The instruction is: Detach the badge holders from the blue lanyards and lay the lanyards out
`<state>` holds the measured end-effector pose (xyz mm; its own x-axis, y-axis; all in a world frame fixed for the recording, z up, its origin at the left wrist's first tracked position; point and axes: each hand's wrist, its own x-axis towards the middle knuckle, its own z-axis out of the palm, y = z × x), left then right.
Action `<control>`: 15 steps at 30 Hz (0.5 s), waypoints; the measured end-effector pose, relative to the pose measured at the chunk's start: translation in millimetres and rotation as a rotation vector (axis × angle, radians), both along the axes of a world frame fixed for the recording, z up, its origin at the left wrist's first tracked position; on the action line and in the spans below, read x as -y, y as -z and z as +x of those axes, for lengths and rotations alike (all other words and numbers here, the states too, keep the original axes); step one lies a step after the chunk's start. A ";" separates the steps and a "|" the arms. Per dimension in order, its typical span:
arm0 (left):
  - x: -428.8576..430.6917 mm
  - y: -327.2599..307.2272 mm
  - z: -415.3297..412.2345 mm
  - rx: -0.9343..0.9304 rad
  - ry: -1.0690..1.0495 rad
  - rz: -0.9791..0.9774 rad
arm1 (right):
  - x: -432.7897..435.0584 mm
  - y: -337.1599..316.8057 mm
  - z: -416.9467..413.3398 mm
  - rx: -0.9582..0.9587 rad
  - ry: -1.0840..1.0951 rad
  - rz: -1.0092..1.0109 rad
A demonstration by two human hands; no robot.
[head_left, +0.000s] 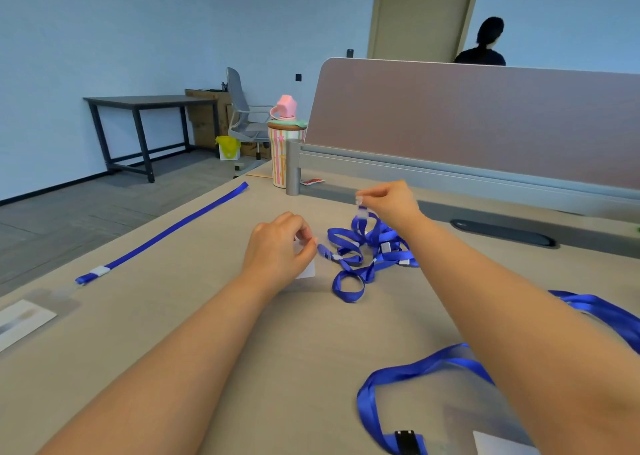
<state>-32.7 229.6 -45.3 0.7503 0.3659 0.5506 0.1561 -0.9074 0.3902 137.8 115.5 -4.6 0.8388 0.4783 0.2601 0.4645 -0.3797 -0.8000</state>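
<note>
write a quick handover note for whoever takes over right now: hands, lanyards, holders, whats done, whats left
Left hand: pinches a badge holder low over the table.
Right hand: pinches a clip end raised above the tangled lanyards.
Done: one straight lanyard laid out at left, with the left holder by its near end.
Left: untangle the pile and detach its holders. The near lanyard loops around the near holder, apparently attached. The far-right lanyard is not laid out.
</note>
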 end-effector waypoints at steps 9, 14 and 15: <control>7.8 -4.4 -2.1 0.050 0.114 -0.043 | 13.3 -32.9 -31.8 0.291 -0.178 0.133; 14.4 -5.2 -2.4 0.046 0.151 -0.018 | 32.8 -3.4 -46.6 0.219 -0.221 -0.141; 15.6 -5.4 -2.6 0.030 0.147 -0.010 | 36.6 2.3 -48.5 0.208 -0.215 -0.159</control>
<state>-35.3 214.0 -39.9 0.7794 0.2586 0.5707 0.0099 -0.9158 0.4016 89.3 78.8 -6.8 0.6510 0.6869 0.3230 0.6946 -0.3675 -0.6184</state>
